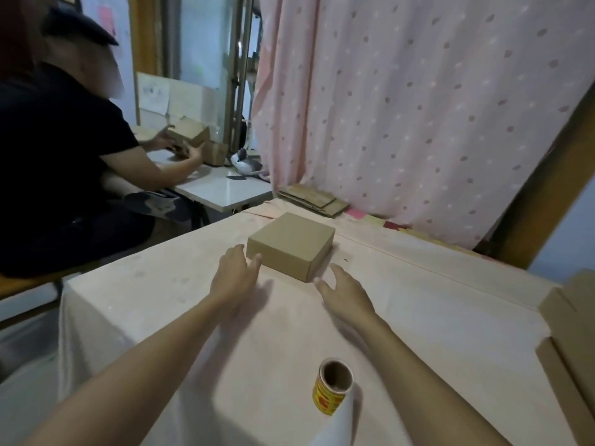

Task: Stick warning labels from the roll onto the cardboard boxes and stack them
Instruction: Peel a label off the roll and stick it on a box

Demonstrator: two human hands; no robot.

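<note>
On the bench (161, 300), a box (291, 244) is sitting with no label showing. Left hand (235, 273) and right hand (343, 289) are flanking its near sides, fingers loose, gripping nothing, probably to square it. The roll (333, 386) is waiting nearer the person, within reach.

One wide-angle camera, worn on the head, looked forward and down, close over the surface (418, 317); the curtain (418, 107) filled the frame toward 1 o'clock.
</note>
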